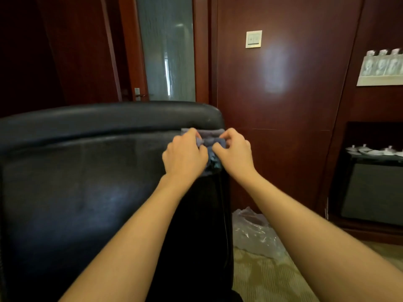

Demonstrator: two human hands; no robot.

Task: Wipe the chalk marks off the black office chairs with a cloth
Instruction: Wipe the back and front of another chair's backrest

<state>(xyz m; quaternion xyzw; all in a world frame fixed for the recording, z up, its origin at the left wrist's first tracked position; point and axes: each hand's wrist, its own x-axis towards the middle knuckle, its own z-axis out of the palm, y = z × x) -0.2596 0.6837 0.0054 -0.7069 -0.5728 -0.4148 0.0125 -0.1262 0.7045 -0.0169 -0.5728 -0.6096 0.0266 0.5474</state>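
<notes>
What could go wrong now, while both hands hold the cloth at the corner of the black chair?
1. The cloth is bunched between the left hand and the right hand, so it may wipe only a narrow strip.
2. Both hands work at the right edge of the chair; pushing there might turn or roll it.
3. A clear plastic bag lies on the floor beside the chair; a foot could slip on it.

A: Dim overall, warm and reddish. Brightest at the frosted door pane, daylight coming through.
B: Soft glare patch on the wall panel; faint sheen across the chair.
A: Slightly soft throughout. Bent lines toward the edges, deep shadow top left.
</notes>
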